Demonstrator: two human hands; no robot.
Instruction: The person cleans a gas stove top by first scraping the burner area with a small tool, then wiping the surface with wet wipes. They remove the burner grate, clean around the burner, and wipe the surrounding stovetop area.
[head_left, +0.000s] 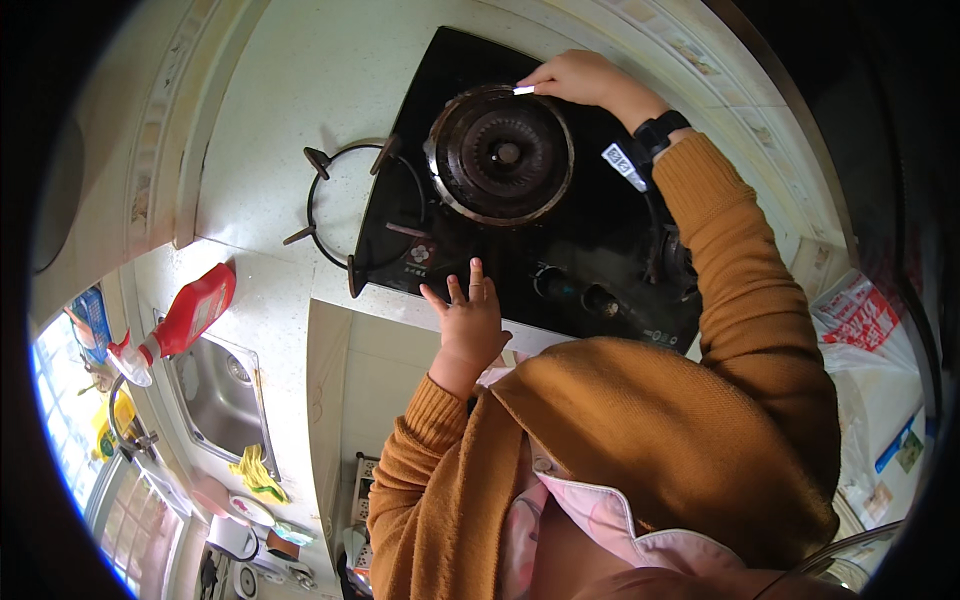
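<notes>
My right hand (581, 79) pinches a small white piece (524, 90) against the far rim of the round burner (507, 154). What the white piece is made of cannot be told. The burner, dark and stained, is set in a black glass gas cooktop (480, 247). My left hand (472, 322) is over the cooktop's front edge with fingers spread and nothing in it. A round iron pan support (310, 202) lies left of the burner, partly on the pale countertop (262, 112) and partly on the glass.
On the left, a red spray bottle (196, 309) lies beside a steel sink (217, 397). A yellow cloth (259, 474) hangs at the sink's corner. Two control knobs (600, 300) sit at the cooktop's front. A printed plastic bag (862, 322) is at the far right.
</notes>
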